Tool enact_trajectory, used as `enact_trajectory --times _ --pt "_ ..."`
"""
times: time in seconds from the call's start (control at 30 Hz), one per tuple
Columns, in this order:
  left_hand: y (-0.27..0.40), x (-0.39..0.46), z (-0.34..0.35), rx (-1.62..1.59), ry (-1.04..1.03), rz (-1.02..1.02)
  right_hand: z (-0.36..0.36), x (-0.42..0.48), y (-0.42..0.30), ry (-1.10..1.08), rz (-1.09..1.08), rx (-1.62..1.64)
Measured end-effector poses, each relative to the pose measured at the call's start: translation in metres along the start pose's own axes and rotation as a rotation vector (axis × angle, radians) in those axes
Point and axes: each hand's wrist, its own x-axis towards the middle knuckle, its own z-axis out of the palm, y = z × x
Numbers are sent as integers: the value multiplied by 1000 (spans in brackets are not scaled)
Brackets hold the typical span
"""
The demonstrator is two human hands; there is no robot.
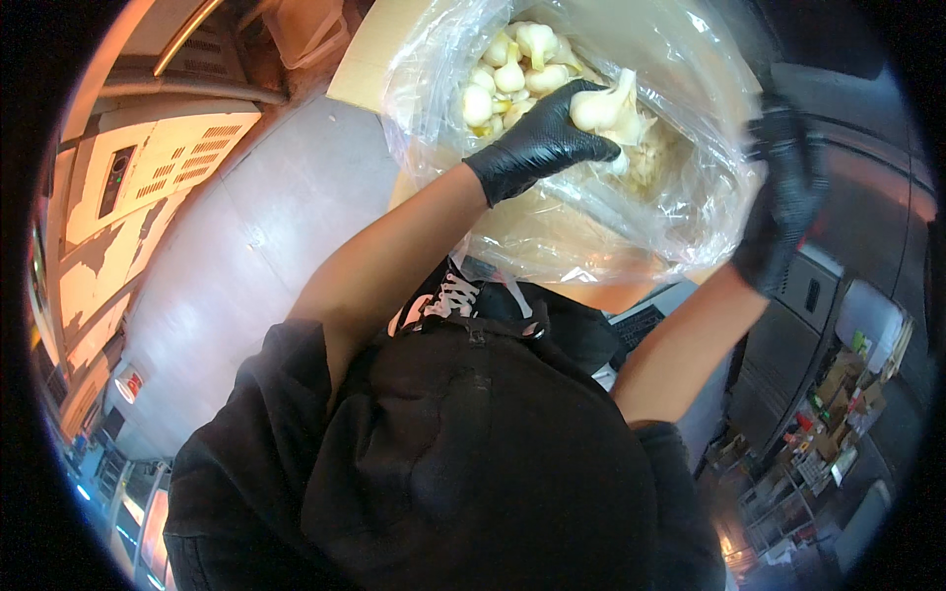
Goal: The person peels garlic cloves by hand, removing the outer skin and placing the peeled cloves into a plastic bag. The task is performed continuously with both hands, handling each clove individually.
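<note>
My left hand, in a black glove, grips a pale garlic bulb with its stem and loose skin. Other cloves or skins beneath the hand are partly covered by it. Below and to the left lies a heap of whole garlic bulbs inside a clear plastic bag. The bag lines an open cardboard box in front of me. My right hand, also black-gloved, is motion-blurred at the box's right side, beside the bag's edge. Whether it holds anything cannot be made out.
Pale floor stretches to the left, bordered by a vented metal appliance. A translucent plastic tub sits at upper left. My shoe is just below the box. Shelving at right carries cluttered cartons near dark cabinets.
</note>
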Motion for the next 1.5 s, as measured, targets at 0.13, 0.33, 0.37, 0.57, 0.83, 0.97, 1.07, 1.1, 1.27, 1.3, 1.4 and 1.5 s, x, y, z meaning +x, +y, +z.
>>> enact_trajectory --times 0.13,0.33,0.37,0.57,0.83,0.97,1.07,1.1,1.27,1.3,1.4,1.5 --pt "0 -1 -1 49 -61 -4 63 -61 26 -170 120 -69" --pt "-8 -2 -5 65 -169 4 68 -76 38 -77 420 242" --pt "-5 -1 -5 88 -175 -18 66 -78 44 -43 465 322" --pt "-3 -1 -1 -98 -223 -81 68 -81 57 100 478 475" --pt "-22 -4 -4 -178 -97 -26 100 -90 63 266 244 297" --pt "-18 -5 -5 -143 -86 -29 91 -87 69 238 391 524" --pt "-14 -6 -6 -51 -107 -15 87 -87 69 226 444 579" --pt "-15 -7 -4 -57 -108 -27 86 -87 67 221 449 541" --pt "-20 -2 -8 30 -126 45 93 -85 60 193 329 257" --pt "-20 0 -11 69 -138 62 95 -85 61 181 321 237" --pt "-21 4 -19 173 -179 126 98 -84 67 133 352 198" --pt "-25 6 -24 221 -211 188 100 -85 79 73 331 222"
